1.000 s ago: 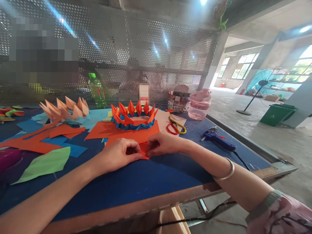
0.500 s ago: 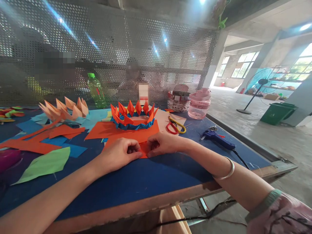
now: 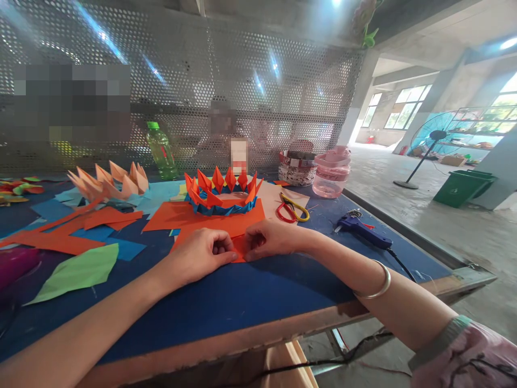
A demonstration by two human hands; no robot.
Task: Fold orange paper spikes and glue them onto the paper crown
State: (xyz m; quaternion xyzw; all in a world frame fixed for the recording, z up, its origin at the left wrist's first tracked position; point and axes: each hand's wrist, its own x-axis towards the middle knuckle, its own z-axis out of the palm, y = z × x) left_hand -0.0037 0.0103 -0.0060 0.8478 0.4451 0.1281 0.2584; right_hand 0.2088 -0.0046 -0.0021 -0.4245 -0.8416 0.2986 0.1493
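Note:
Between my two hands lies a small piece of orange paper (image 3: pixel 239 249) on the blue tabletop. My left hand (image 3: pixel 204 252) pinches its left side, with thumb and fingertips together near the edge. On the right side, my right hand (image 3: pixel 272 238) has its fingers curled and pressed on the same paper. Just beyond them, a ring of folded orange paper points on a blue folded base (image 3: pixel 223 208) rests on orange sheets (image 3: pixel 163 216). Red-and-yellow-handled scissors (image 3: pixel 291 207) lie to the right of the ring.
A blue glue gun (image 3: pixel 365 229) with a cord lies at right. Behind stand a pink plastic jug (image 3: pixel 330 175), a patterned round container (image 3: pixel 297 170) and a green bottle (image 3: pixel 161 151). At left are a peach paper ring (image 3: pixel 107 183), paper scraps and a green sheet (image 3: pixel 78 272).
Both hands keep the same grip on the orange paper. The view has shifted very slightly, and nothing on the table has visibly moved.

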